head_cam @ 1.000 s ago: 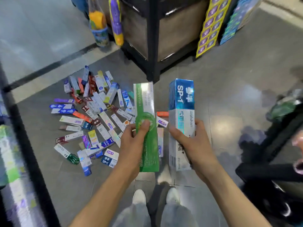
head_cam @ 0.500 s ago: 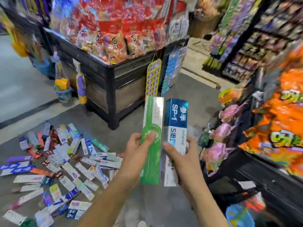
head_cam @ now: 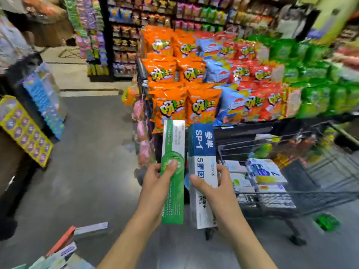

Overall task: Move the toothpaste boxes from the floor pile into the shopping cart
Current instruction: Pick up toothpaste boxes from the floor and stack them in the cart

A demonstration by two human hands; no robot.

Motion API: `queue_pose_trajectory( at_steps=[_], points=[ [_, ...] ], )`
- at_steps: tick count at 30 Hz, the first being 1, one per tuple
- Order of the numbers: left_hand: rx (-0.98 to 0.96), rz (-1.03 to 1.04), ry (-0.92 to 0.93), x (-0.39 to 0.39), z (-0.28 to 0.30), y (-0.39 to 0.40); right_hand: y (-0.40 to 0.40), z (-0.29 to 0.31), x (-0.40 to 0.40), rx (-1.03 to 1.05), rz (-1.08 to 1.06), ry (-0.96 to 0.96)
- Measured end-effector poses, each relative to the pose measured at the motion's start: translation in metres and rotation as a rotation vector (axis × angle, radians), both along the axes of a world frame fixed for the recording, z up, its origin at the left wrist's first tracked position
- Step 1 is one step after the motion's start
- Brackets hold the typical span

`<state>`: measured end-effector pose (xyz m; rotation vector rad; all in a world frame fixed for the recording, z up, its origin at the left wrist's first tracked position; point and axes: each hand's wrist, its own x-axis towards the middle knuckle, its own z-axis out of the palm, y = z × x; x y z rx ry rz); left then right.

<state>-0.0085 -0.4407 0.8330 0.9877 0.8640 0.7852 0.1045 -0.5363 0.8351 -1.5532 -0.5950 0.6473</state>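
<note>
Your left hand (head_cam: 155, 181) gripped a green toothpaste box (head_cam: 172, 171), thumb pressed on its front and fingers curled behind it. Your right hand (head_cam: 215, 189) clamped a blue-and-white toothpaste box (head_cam: 203, 171) marked SP-1 in the same way. You held both boxes upright, side by side and nearly touching, in front of you and just left of the shopping cart (head_cam: 310, 195). The black wire cart stood to your right with several boxes (head_cam: 266, 171) already lying inside. A few boxes of the floor pile (head_cam: 64, 247) showed at the lower left edge. Behind the cart, orange snack bags (head_cam: 174, 105) filled a display.
</note>
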Motion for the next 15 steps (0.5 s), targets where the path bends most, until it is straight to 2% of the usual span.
queue_pose_trajectory(
  at_steps=[9,15],
  points=[
    [0.021,-0.344,0.074,0.218,-0.024,-0.086,-0.141,-0.015,0.191,0.038,-0.357,0.071],
    [-0.017,-0.465,0.053,0.355,-0.030,-0.154,-0.219,-0.029,0.311,0.013,-0.461,0.102]
  ],
)
